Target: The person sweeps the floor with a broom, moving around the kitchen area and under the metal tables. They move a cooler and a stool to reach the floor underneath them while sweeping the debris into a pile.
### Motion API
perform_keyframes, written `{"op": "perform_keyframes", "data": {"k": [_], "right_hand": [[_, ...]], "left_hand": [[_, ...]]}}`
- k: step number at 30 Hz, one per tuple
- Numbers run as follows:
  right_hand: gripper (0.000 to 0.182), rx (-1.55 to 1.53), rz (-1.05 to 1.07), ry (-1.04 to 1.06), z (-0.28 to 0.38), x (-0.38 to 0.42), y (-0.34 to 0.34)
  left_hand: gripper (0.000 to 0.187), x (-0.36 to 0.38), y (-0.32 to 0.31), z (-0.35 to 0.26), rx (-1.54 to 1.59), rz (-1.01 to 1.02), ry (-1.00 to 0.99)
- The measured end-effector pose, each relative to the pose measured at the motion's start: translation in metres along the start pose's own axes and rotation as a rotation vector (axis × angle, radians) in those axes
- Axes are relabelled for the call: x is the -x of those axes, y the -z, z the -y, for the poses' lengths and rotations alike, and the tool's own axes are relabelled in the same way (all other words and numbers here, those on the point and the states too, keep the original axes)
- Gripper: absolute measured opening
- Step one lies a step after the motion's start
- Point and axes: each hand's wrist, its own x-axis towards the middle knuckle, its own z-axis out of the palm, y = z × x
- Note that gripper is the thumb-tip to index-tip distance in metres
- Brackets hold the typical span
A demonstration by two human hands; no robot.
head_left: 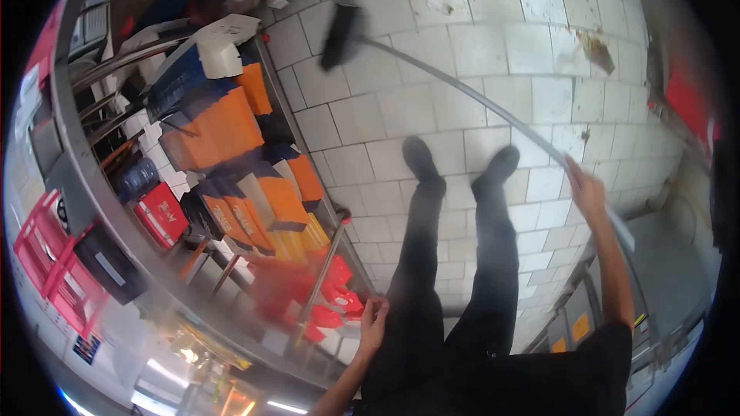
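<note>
A broom with a dark head (pixel 340 36) and a long pale grey handle (pixel 478 102) reaches across the white tiled floor. My right hand (pixel 588 192) is wrapped round the upper part of that handle, whose end sticks out behind my wrist. The broom head rests at or just above the tiles and is smeared by motion. My left hand (pixel 374 319) hangs beside my left thigh near the shelf edge, its fingers curled in, and nothing shows in it. Brown debris (pixel 597 52) and a small scrap (pixel 440 5) lie on the floor.
On the left, a metal rack (pixel 327 250) holds folded orange and dark blue boxes (pixel 223 127), a red box (pixel 160 214) and red packets (pixel 335 293). A pink basket (pixel 58 262) stands above. Steel cabinets (pixel 663 277) line the right. My shoes (pixel 418 156) are mid-floor.
</note>
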Motion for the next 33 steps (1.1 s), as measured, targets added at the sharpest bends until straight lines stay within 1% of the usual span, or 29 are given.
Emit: {"op": "perform_keyframes", "data": {"k": [1, 2, 3, 5, 6, 8, 10, 11, 13, 14, 15, 17, 18, 19, 20, 21, 22, 23, 24, 25, 26, 28, 29, 30, 32, 33], "right_hand": [[0.044, 0.032, 0.086, -0.125, -0.015, 0.040, 0.025], [0.045, 0.075, 0.117, -0.130, -0.011, 0.066, 0.067], [0.044, 0.013, 0.018, -0.102, -0.033, 0.097, 0.081], [0.039, 0.033, 0.107, -0.268, -0.042, 0.134, 0.130], [0.039, 0.038, 0.099, -0.264, -0.049, 0.145, 0.136], [0.035, -0.361, 0.204, -0.440, -0.061, 0.163, 0.136], [0.036, -0.732, 0.303, -0.479, -0.042, 0.162, 0.109], [0.037, -0.631, 0.135, -0.224, -0.039, 0.152, 0.075], [0.038, -0.495, 0.083, -0.150, -0.008, 0.123, 0.045], [0.039, -0.458, 0.183, -0.294, 0.011, 0.092, 0.041], [0.040, -0.429, 0.145, -0.228, 0.018, 0.065, 0.022], [0.041, -0.386, 0.073, -0.098, 0.031, 0.012, -0.029], [0.041, -0.365, 0.039, -0.031, 0.036, -0.020, -0.054], [0.037, -0.399, 0.020, -0.021, 0.043, -0.052, -0.080], [0.037, -0.359, 0.063, 0.001, 0.047, -0.085, -0.105], [0.040, -0.442, 0.020, 0.073, 0.053, -0.119, -0.123], [0.042, -0.367, 0.020, 0.114, 0.050, -0.152, -0.148], [0.041, -0.314, 0.006, 0.075, 0.064, -0.183, -0.150], [0.040, -0.348, -0.097, 0.120, 0.067, -0.214, -0.171], [0.039, -0.340, -0.140, 0.161, 0.077, -0.245, -0.178], [0.039, -0.330, -0.192, 0.197, 0.094, -0.281, -0.179], [0.038, -0.276, -0.220, 0.230, 0.133, -0.341, -0.179], [0.038, -0.253, -0.069, 0.165, 0.159, -0.369, -0.170], [0.039, -0.215, -0.062, 0.237, 0.180, -0.398, -0.173], [0.040, -0.305, -0.120, 0.371, 0.239, -0.444, -0.172], [0.039, -0.259, -0.081, 0.411, 0.274, -0.458, -0.161]], "left_hand": [[0.022, -0.001, -0.005, 0.004, 0.058, -0.002, 0.015], [0.022, -0.002, -0.005, 0.010, 0.094, 0.006, 0.015], [0.022, -0.003, -0.004, 0.009, 0.116, 0.004, 0.005], [0.021, -0.004, -0.003, 0.007, 0.057, 0.026, 0.017], [0.022, -0.006, -0.002, 0.008, 0.053, 0.045, 0.009], [0.021, -0.006, -0.005, 0.000, 0.069, 0.040, 0.019], [0.021, -0.012, -0.013, -0.006, 0.080, 0.025, 0.035], [0.021, -0.008, -0.018, -0.008, 0.075, 0.009, 0.017], [0.021, 0.005, -0.017, -0.009, 0.040, 0.008, 0.013], [0.021, 0.005, -0.019, -0.010, 0.039, -0.037, 0.017], [0.021, 0.004, -0.023, -0.014, 0.043, -0.089, 0.020], [0.017, 0.016, -0.021, -0.043, -0.003, -0.097, -0.009], [0.015, 0.025, -0.021, -0.055, 0.017, -0.176, -0.025], [0.012, 0.032, -0.017, -0.059, 0.031, -0.255, -0.028], [0.012, 0.036, -0.016, -0.054, 0.013, -0.267, -0.009], [0.011, 0.035, -0.020, -0.048, -0.022, -0.305, -0.046], [0.010, 0.027, -0.022, -0.045, -0.060, -0.338, -0.090], [0.010, 0.016, -0.022, -0.047, -0.069, -0.346, -0.086], [0.009, 0.006, -0.022, -0.052, -0.072, -0.322, -0.062], [0.009, -0.005, -0.019, -0.057, -0.077, -0.296, -0.041], [0.013, -0.012, -0.010, -0.060, -0.042, -0.239, -0.014], [0.015, -0.019, -0.001, -0.066, -0.035, -0.251, -0.016], [0.017, -0.023, 0.003, -0.071, -0.020, -0.256, -0.038], [0.019, -0.026, 0.009, -0.071, 0.008, -0.255, -0.009], [0.021, -0.039, 0.016, -0.077, -0.005, -0.261, -0.030], [0.023, -0.041, 0.019, -0.083, -0.010, -0.272, -0.034]]}}
